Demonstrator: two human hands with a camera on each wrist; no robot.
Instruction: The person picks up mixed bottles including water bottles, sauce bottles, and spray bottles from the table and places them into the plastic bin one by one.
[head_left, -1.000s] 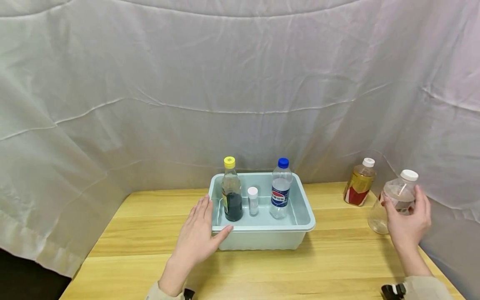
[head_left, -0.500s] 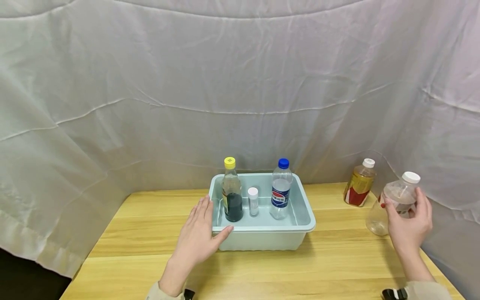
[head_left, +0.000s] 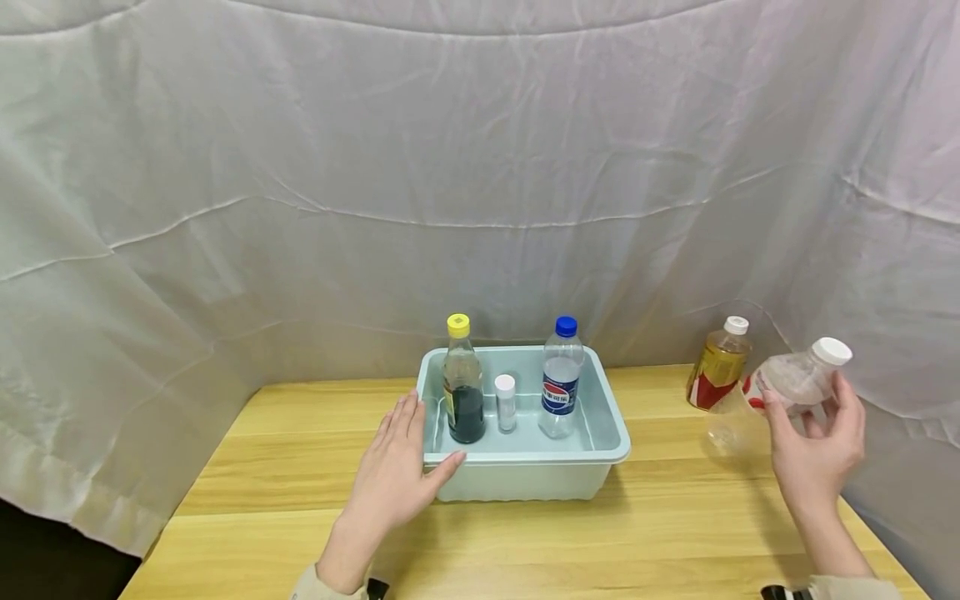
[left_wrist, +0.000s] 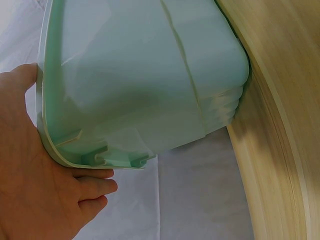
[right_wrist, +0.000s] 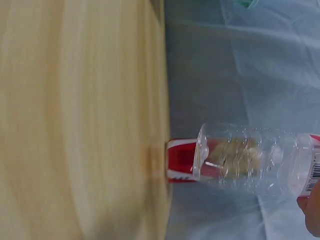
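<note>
At the right of the head view my right hand (head_left: 819,446) grips a clear plastic bottle (head_left: 791,383) with a white cap and red-marked label. The bottle tilts, its cap up to the right; in the right wrist view its base (right_wrist: 202,152) hangs clear of the table. My left hand (head_left: 393,462) rests with straight fingers on the near left corner of a pale blue plastic basin (head_left: 525,457). Inside the basin stand a yellow-capped bottle of dark liquid (head_left: 465,400), a small white-capped container (head_left: 506,404) and a blue-capped Pepsi bottle (head_left: 561,383).
A white-capped bottle with a gold and red label (head_left: 718,367) stands on the wooden table (head_left: 300,467) at the back right, just behind the held bottle's base. Grey cloth (head_left: 480,167) hangs behind and along both sides of the table.
My right hand has lifted the clear bottle and tilted it, its base swinging left and its cap shifting right. The left hand and basin have stayed in place.
</note>
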